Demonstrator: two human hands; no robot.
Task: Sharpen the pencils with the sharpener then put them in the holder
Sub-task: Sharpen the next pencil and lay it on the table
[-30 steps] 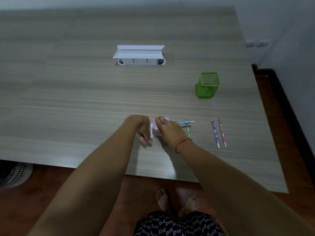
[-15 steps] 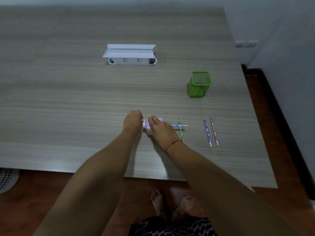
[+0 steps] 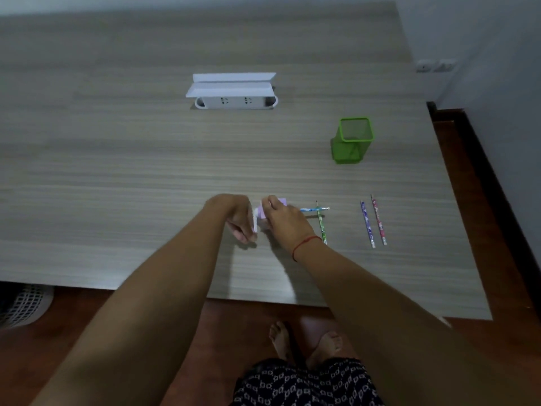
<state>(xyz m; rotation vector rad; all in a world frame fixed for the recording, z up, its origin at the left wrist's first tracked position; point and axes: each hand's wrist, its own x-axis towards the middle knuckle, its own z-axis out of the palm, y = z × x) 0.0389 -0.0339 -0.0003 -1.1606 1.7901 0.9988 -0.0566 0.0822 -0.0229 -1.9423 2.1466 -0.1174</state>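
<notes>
A person leans over a pale wood-grain bench (image 3: 117, 171), both bare arms reaching in from the near edge. The right hand (image 3: 285, 219), with a red string (image 3: 304, 244) round its wrist, grips a small lilac sharpener (image 3: 261, 213) from above, fingers curled over it. The left hand (image 3: 238, 219), just left of it, pinches the sharpener's white crank (image 3: 255, 226) between curled fingers. A blue pencil (image 3: 313, 209) sticks out of the sharpener's right side and lies flat, crossing a green pencil (image 3: 322, 227). Further right, a purple pencil (image 3: 367, 225) and a pink pencil (image 3: 379, 221) lie side by side, close together. A green mesh holder (image 3: 351, 148) stands upright beyond them, far right. A white socket box (image 3: 234, 93) sits at the far middle. Bare feet (image 3: 304, 341) show on the reddish floor (image 3: 497, 200) below.
</notes>
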